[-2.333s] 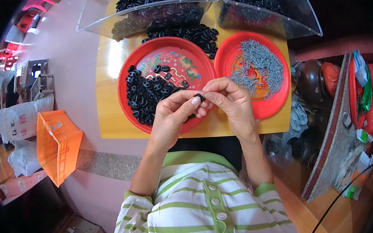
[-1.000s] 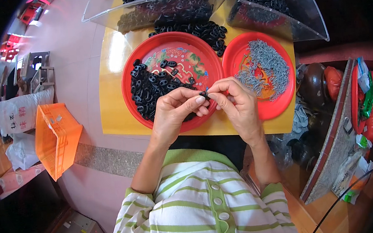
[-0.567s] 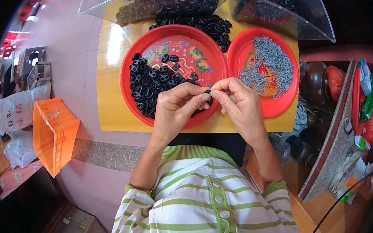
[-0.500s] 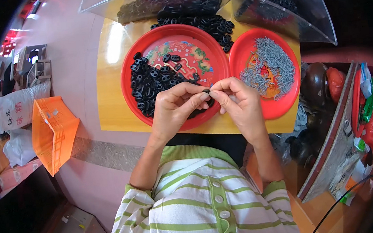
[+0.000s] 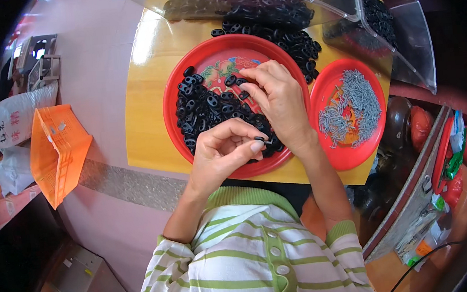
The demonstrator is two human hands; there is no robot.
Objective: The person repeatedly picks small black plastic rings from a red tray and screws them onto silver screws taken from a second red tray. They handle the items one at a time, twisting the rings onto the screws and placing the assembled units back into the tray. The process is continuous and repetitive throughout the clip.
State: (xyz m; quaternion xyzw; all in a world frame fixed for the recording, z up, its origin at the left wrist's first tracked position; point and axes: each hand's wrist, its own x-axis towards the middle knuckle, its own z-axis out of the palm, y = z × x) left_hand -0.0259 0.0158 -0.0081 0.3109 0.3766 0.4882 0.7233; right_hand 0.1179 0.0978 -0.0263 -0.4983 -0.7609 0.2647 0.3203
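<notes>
Between the thumb and fingers of my left hand point(image 5: 225, 151) is a small black oval piece point(image 5: 259, 139), with a thin grey screw point(image 5: 268, 141) sticking out of it. My right hand point(image 5: 282, 101) reaches over the round red tray point(image 5: 172, 115). Its thumb and forefinger close around another black two-holed piece point(image 5: 241, 81). Many similar black pieces point(image 5: 200, 107) are heaped in the tray's left and near part. To the right, a smaller red plate point(image 5: 336, 157) carries a spread of grey screws point(image 5: 359, 103).
Clear plastic bins point(image 5: 338, 9) of black pieces stand along the table's far side. More loose pieces point(image 5: 285, 37) lie on the yellow table point(image 5: 145, 109) before them. An orange basket point(image 5: 61, 151) and a white sack point(image 5: 20, 119) are on the left.
My hands were together over the tray's near edge, fingertips meeting at a black piece. My right hand has moved away to loose pieces farther in; my left keeps its piece. The view has shifted slightly.
</notes>
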